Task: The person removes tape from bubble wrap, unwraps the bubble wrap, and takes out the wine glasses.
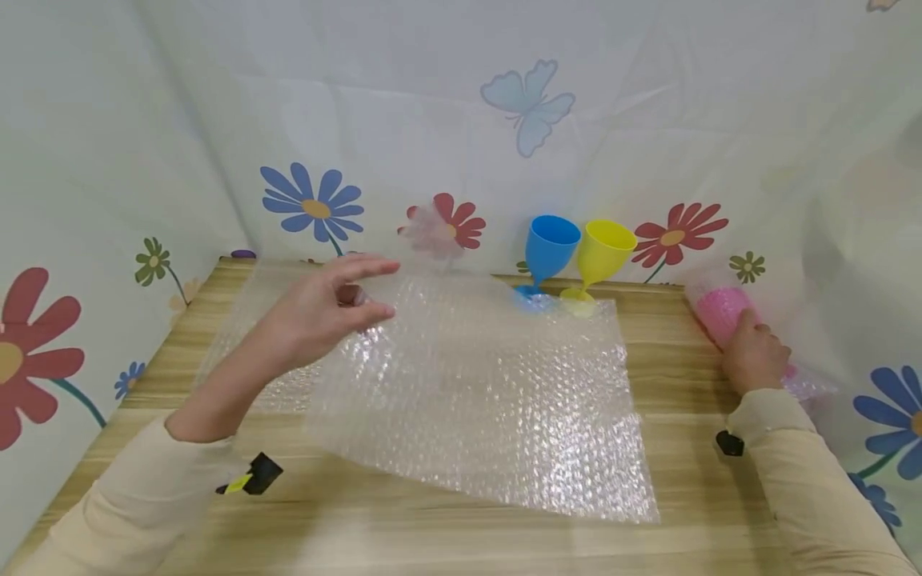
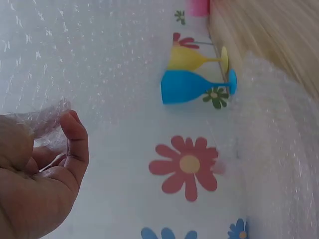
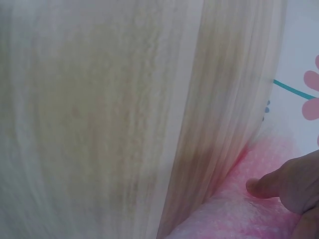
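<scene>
A large clear sheet of bubble wrap (image 1: 490, 408) covers the middle of the table. My left hand (image 1: 310, 312) is raised above its left part, thumb and forefinger bent toward each other. In the left wrist view, crumpled bubble wrap (image 2: 50, 119) lies between the fingers of my left hand (image 2: 45, 184), which pinches it. My right hand (image 1: 756, 356) grips a pink bundle in bubble wrap (image 1: 723, 312) at the table's right edge. In the right wrist view, the thumb presses on the pink bundle (image 3: 234, 214); its inner shape is hidden.
A blue plastic goblet (image 1: 551, 248) and a yellow goblet (image 1: 607, 252) stand upright at the back edge, their bases beside or behind the sheet's far edge. Flowered cloth (image 1: 403, 128) hangs behind and at both sides of the wooden table (image 1: 684, 480).
</scene>
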Motion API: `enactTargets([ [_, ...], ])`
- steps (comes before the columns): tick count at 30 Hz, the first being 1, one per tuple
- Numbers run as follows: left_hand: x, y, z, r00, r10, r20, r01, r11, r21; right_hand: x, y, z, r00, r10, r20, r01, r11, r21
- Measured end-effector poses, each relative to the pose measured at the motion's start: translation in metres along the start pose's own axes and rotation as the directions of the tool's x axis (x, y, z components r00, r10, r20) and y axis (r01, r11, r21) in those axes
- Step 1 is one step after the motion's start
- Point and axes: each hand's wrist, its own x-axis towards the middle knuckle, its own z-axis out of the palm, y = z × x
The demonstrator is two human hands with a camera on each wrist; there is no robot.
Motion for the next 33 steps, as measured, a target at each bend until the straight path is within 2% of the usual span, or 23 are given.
enactTargets([
  [4,0.001,-0.024,-0.03,0.998,0.003,-0.07,-0.004,1.0,-0.012,0.001,0.001,0.001,1.0,0.01,0.011,-0.01,1.0,-0.001],
  [6,0.002,-0.039,-0.043,0.995,-0.023,-0.101,0.02,0.999,-0.029,0.0,0.003,0.003,1.0,0.0,-0.006,0.0,1.0,-0.001],
  [10,0.001,-0.075,-0.069,0.986,-0.113,-0.12,0.11,0.993,-0.034,0.0,0.004,0.005,0.998,-0.029,-0.056,0.029,1.0,0.0],
  [15,-0.002,-0.127,-0.089,0.973,-0.211,-0.093,0.216,0.975,0.05,-0.002,0.0,0.002,0.999,-0.017,-0.048,0.017,1.0,0.003],
  [19,-0.005,-0.167,-0.096,0.958,-0.278,-0.068,0.283,0.955,0.086,-0.003,-0.003,0.001,0.999,-0.007,-0.033,0.007,1.0,0.005],
  [23,-0.008,-0.197,-0.096,0.953,-0.293,-0.073,0.299,0.95,0.095,-0.003,-0.004,0.001,1.0,0.023,-0.002,-0.023,1.0,-0.005],
  [28,-0.007,-0.22,-0.091,0.964,-0.248,-0.091,0.261,0.949,0.178,-0.001,-0.003,0.001,0.998,0.056,0.022,-0.056,0.998,-0.015],
  [33,-0.006,-0.233,-0.087,0.975,-0.186,-0.121,0.213,0.937,0.277,0.0,-0.003,0.0,0.999,0.046,0.023,-0.045,0.999,-0.014],
])
